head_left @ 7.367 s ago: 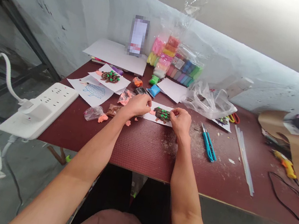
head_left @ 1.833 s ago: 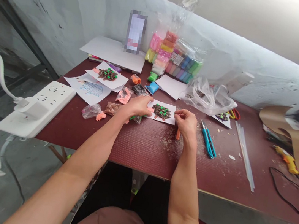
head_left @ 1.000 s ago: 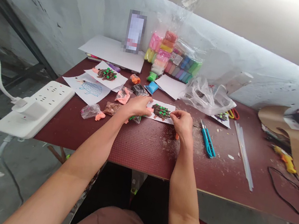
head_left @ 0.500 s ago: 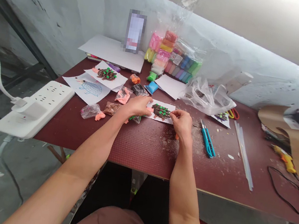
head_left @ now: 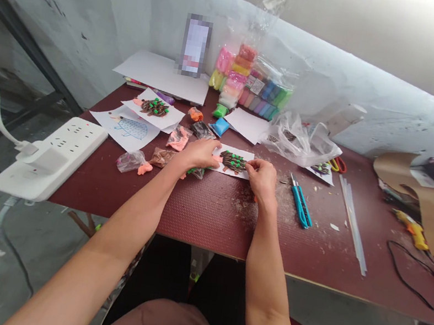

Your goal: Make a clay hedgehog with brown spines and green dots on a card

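Observation:
A small white paper point(head_left: 232, 149) lies on the table in front of me. On it is a hedgehog-like figure point(head_left: 234, 161) of dark seed-like pieces and green clay dots, with pinkish clay at its left end. My left hand point(head_left: 200, 154) rests on the paper's left edge, fingers and thumb apart. At the right end of the figure, my right hand point(head_left: 262, 179) has thumb and forefinger pinched together; whatever lies between them is hidden. A bit of orange clay shows beside the right hand. Bagged brown clay point(head_left: 162, 157) sits left of my left wrist.
A similar figure point(head_left: 155, 107) lies on paper at the back left, over a blue hedgehog drawing point(head_left: 130, 127). Teal scissors point(head_left: 301, 202), glue sticks point(head_left: 352, 225) and a yellow glue gun point(head_left: 413, 229) lie to the right. A power strip point(head_left: 52, 156) overhangs the left edge.
Both hands keep nearly the same places and grips. The whole view has shifted very slightly; nothing on the table has visibly moved.

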Available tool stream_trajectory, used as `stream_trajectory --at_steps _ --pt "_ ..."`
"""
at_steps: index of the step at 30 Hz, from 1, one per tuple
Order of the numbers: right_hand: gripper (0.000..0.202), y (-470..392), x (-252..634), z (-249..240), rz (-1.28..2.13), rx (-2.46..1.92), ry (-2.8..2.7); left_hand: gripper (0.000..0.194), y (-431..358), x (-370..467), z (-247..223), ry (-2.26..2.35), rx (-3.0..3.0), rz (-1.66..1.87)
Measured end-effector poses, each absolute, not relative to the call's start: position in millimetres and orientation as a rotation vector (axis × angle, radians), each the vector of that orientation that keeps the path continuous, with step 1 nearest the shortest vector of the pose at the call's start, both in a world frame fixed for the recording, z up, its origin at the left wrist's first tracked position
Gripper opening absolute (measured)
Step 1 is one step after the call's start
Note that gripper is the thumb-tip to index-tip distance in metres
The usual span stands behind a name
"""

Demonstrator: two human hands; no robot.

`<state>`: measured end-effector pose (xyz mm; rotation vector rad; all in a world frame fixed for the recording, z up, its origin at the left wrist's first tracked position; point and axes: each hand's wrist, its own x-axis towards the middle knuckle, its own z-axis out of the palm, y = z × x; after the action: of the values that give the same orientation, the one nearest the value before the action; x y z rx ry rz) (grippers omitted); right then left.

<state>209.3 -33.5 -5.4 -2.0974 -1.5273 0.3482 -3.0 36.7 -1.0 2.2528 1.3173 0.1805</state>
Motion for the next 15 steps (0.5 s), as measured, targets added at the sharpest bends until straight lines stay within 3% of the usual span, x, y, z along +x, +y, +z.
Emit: stream_trajectory --at_steps 15 --pt "0.016 -36.8 202.4 4.8 0.351 -2.168 -1.508 0.071 34.9 -3.3 2.6 1.31 2.248 0.164"
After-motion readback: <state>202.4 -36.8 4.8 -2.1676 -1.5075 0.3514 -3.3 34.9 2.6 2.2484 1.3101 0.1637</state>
